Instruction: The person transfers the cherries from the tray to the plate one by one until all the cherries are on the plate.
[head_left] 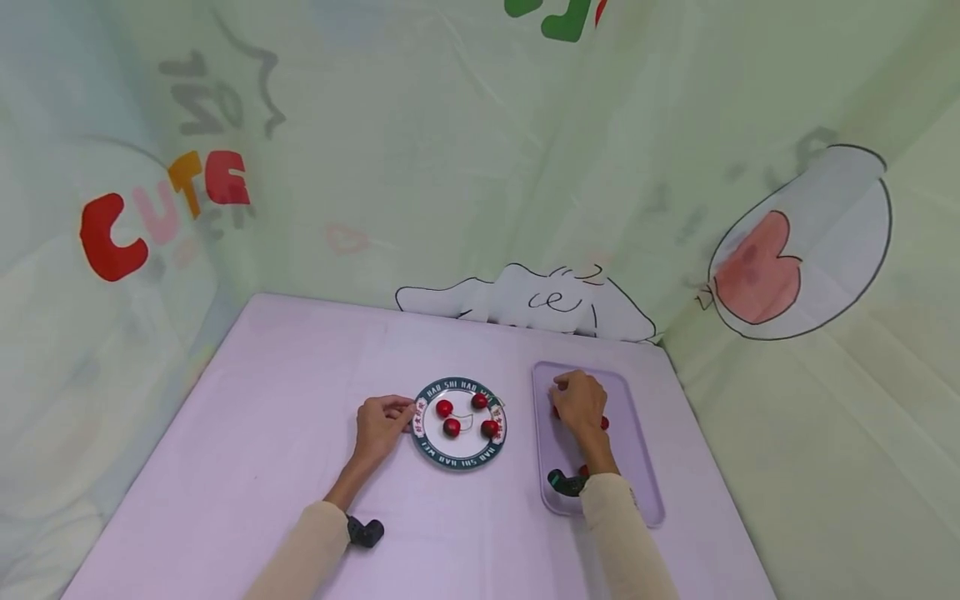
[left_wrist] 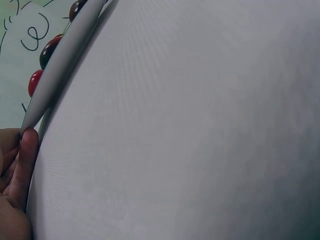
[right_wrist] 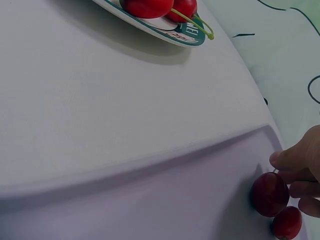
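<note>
My left hand [head_left: 382,427] pinches the left rim of a round plate [head_left: 459,463] with a green lettered border. In the left wrist view, the fingertips meet at the edge of the plate [left_wrist: 65,65]. Several red cherries [head_left: 452,427] lie on it, one with a green stem [right_wrist: 187,17] hanging over the rim. Over the lilac tray [head_left: 551,375], my right hand [head_left: 582,404] pinches the stem of a dark red cherry [right_wrist: 270,195]. Another cherry [right_wrist: 287,222] shows just below it. Whether the pinched cherry touches the tray, I cannot tell.
More cherries lie in the tray: one [head_left: 604,422] right of my right hand and another [head_left: 584,471] partly hidden by the wrist. The pale table [head_left: 247,467] ends at a printed curtain [head_left: 465,200] behind and at both sides.
</note>
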